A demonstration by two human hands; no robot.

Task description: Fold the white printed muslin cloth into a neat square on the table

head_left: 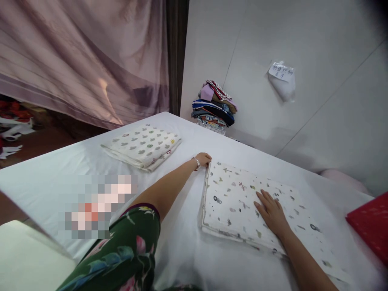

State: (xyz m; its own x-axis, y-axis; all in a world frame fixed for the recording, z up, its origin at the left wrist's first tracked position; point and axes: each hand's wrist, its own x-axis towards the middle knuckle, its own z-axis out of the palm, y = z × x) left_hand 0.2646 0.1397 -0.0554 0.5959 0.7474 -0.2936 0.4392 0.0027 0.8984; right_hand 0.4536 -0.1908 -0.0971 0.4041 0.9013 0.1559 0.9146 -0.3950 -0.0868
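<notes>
A folded white cloth [230, 214] printed with small plants and figures lies in layers on the white-covered table in front of me. At its far left corner, my left hand [203, 159] is closed with the fingers pinched on the edge. My right hand [271, 211] rests flat on the top layer near the middle, fingers slightly spread and holding nothing. Beyond my left forearm, a second folded cloth [144, 143] with grey and coloured motifs sits on the same table, apart from both hands.
The white table [182, 250] reaches the wall. Several folded fabrics form a stack [214, 107] behind its far edge. A red item [371, 226] is at the right, a pale surface [27, 258] at lower left. A pink curtain [91, 52] hangs behind. One patch at left is pixelated.
</notes>
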